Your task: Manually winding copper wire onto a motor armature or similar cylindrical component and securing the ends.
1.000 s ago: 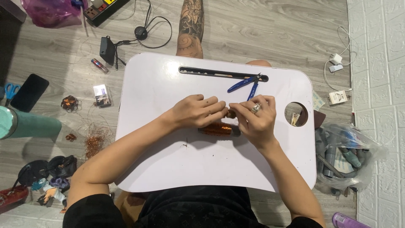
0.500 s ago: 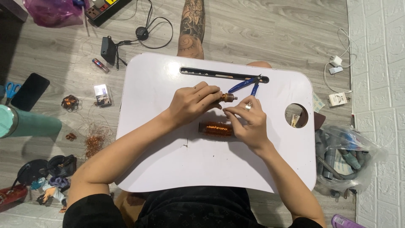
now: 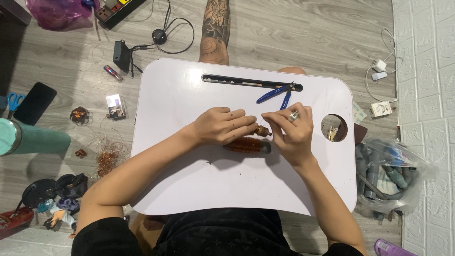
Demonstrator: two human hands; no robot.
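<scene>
Pinching small copper-wound coil (image 3: 261, 131) with my left hand (image 3: 222, 126), fingers closed round it above middle of white table (image 3: 189, 189). My right hand (image 3: 291, 130), ring on one finger, meets coil's end with thumb and forefinger pressed together; can't tell if fine wire sits between them. Larger copper coil (image 3: 247, 145) lies flat on table just beneath both hands. Blue-handled cutters (image 3: 277, 93) rest near table's far slot (image 3: 246, 82). Loose copper wire tangle (image 3: 108, 159) on floor at left.
</scene>
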